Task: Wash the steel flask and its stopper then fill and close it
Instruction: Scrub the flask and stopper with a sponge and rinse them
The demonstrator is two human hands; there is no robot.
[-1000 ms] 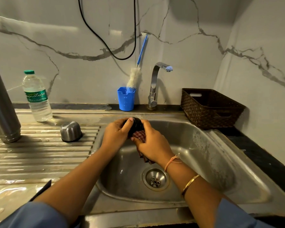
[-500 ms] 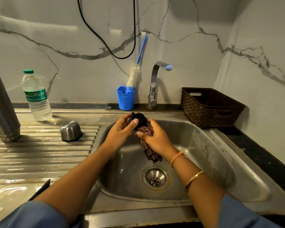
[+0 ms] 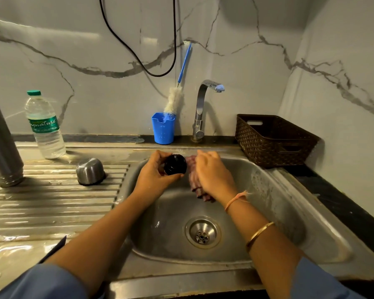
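Both hands are over the sink point(image 3: 268, 190) in the head view: I see the left hand point(image 3: 153, 180) gripping the black stopper point(image 3: 175, 164) and the right hand point(image 3: 214, 175) clutching a checked cloth point(image 3: 194, 183) just beside it. The steel flask point(image 3: 0, 147) stands upright on the drainboard point(image 3: 52, 201), well apart.

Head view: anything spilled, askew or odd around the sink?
Nothing tipped or damaged. Water lies pooled on the draining board at its near left end. A black cable hangs in a loop close above the tap, an odd spot for a cord. The steel cup sits mouth down on the ribs, likely draining.
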